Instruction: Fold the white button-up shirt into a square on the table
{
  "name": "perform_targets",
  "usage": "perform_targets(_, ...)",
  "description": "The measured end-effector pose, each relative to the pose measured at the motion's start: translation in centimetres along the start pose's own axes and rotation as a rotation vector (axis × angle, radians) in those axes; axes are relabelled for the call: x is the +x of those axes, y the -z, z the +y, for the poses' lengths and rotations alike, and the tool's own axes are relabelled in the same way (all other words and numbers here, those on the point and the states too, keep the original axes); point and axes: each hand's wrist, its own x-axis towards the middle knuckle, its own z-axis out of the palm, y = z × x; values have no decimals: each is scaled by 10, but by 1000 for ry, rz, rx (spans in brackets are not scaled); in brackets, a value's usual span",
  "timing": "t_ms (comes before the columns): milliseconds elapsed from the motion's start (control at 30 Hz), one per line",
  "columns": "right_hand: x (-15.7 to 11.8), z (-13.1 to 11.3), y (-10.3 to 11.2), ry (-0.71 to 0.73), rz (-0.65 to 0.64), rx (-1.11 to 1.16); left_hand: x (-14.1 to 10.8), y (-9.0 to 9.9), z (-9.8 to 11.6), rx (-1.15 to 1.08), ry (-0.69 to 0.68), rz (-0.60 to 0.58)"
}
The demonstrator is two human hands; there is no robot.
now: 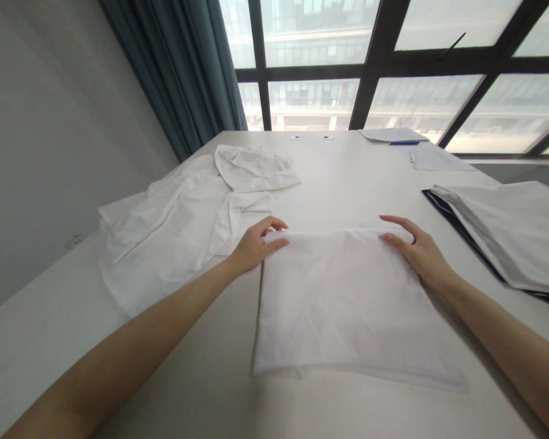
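A folded white cloth (pixel 343 305) hangs from its far edge, its near edge low over the white table. My left hand (pixel 258 245) pinches the cloth's far left corner, the thumb on top and the fingers curled behind the fold. At the far right corner, my right hand (pixel 418 250) grips the same edge with the thumb on top; its index finger sticks out past the fold, and the other fingers are mostly hidden. The fabric is stretched fairly flat between both hands, with soft creases in the middle. Whether its near edge touches the table I cannot tell.
Rumpled white fabric (pixel 165 228) spreads along the table's left side. A stack of folded white and black cloth (pixel 507 235) lies at the right. Paper sheets (pixel 391 135) and a blue pen (pixel 404 143) rest at the far right, before the windows. A blue curtain (pixel 187 73) hangs at the left.
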Motion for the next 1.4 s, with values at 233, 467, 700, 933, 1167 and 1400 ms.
perform_targets(233, -1, 0, 1, -39, -31, 225, 5, 1, -8, -249, 113, 6)
perform_targets(467, 2, 2, 5, -151, -10, 402, 5, 8, -9, -345, 145, 23)
perform_targets(700, 0, -1, 4, -201, -8, 462, 1, 9, -16, -509, 101, -7)
perform_targets(933, 3, 1, 4, -200, -12, 460, 4, 9, -9, -446, 29, -122)
perform_targets(1167, 4, 7, 5, -192, -58, 438, 1, 2, -10, -272, 112, -59)
perform_targets(1400, 4, 3, 5, -211, -32, 464, 3, 1, -8, -363, 110, 4)
